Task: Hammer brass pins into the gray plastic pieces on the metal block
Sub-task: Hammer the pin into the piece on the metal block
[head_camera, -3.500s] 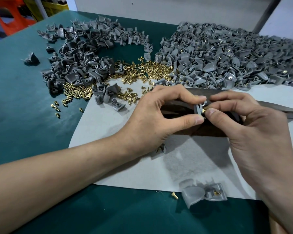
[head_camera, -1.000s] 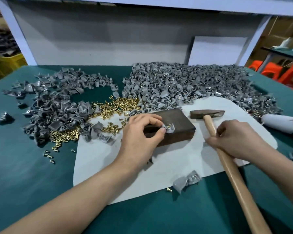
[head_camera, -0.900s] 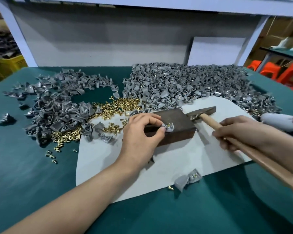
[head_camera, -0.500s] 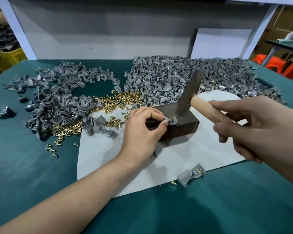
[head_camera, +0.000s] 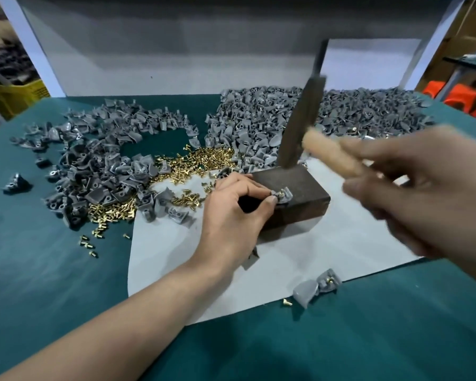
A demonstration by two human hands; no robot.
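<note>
The left hand [head_camera: 231,213] pinches the gray plastic piece [head_camera: 283,194], with its brass pin [head_camera: 280,192], on the metal block [head_camera: 302,182]. The right hand [head_camera: 423,193] grips the hammer [head_camera: 300,125] (blurred). Its head hangs above and beyond the piece, so the strike must fall just beside the left fingertips.

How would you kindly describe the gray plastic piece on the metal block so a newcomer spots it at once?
On the pale gray mat lies a dark rectangular metal block. On its top sits one small gray plastic piece, pinched by the left hand. Unlike the heaped pieces behind, it alone rests on the block.
</note>
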